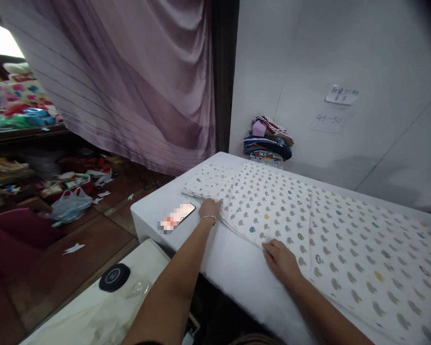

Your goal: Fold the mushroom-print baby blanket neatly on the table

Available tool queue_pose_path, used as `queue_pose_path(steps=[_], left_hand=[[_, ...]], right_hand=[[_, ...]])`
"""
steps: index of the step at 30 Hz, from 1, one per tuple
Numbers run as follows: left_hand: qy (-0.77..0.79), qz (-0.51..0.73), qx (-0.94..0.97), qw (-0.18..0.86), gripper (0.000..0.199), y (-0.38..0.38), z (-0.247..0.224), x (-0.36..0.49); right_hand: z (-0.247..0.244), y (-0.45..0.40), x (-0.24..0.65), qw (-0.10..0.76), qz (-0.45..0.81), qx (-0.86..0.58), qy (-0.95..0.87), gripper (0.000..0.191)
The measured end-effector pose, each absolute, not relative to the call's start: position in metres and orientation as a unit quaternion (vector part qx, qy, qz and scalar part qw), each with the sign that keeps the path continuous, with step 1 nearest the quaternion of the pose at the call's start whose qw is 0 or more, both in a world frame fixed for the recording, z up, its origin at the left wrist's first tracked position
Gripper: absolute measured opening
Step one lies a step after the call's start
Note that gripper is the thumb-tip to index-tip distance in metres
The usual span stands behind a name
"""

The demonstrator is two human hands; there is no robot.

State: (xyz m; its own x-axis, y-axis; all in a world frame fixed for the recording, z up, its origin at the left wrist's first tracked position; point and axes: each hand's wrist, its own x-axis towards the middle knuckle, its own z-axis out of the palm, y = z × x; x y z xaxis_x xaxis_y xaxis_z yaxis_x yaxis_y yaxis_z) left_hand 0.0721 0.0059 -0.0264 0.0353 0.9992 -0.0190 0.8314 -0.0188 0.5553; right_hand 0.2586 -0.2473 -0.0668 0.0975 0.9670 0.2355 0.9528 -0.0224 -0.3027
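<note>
Plainly, the white bench point(233, 268) carries patterned cloth point(283, 201) toward its right end. The left hand point(210, 209) and right hand point(282, 259) pinch the cloth's near edge, fingers nearly closed; a phone point(179, 216) lies near the bench's near-left corner.

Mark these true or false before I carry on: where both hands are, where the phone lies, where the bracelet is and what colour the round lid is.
1. The left hand touches the patterned cloth. True.
2. The phone lies on top of the patterned cloth. False: it lies beside it, on the white table.
3. The right hand is well away from the patterned cloth. False: its fingers are at the cloth's near edge.
4. The bracelet is on the left wrist. True.
5. The round lid is bright yellow. False: it is black.
</note>
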Motion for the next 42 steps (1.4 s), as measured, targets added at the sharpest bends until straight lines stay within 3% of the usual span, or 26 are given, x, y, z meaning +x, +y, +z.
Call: queue_pose_path(steps=[4,8,16,23,29,33,37,42], left_hand=[[0.678,0.206,0.667,0.232,0.035,0.011,-0.029,0.074],[0.681,0.23,0.652,0.239,0.019,0.014,-0.026,0.071],[0.686,0.244,0.635,0.257,0.014,0.018,-0.029,0.056],[0.691,0.257,0.61,0.291,0.026,0.027,-0.036,0.06],[0.675,0.267,0.621,0.295,0.009,0.035,-0.022,0.064],[0.685,0.293,0.616,0.258,0.013,0.035,-0.019,0.056],[0.683,0.282,0.617,0.27,0.007,0.033,-0.025,0.046],[0.676,0.306,0.61,0.278,0.015,0.036,-0.028,0.044]], right_hand=[[-0.07,-0.248,0.258,0.212,0.01,-0.714,-0.668,0.029],[-0.069,-0.248,0.258,0.211,0.017,-0.714,-0.667,0.029],[-0.071,-0.248,0.257,0.219,0.006,-0.717,-0.662,0.03],[-0.072,-0.247,0.258,0.218,0.017,-0.711,-0.669,0.027],[-0.067,-0.243,0.255,0.177,0.029,-0.722,-0.668,0.027],[-0.07,-0.24,0.251,0.163,0.025,-0.72,-0.674,0.03],[-0.07,-0.24,0.248,0.165,0.027,-0.715,-0.679,0.027],[-0.066,-0.241,0.248,0.173,0.036,-0.708,-0.684,0.024]])
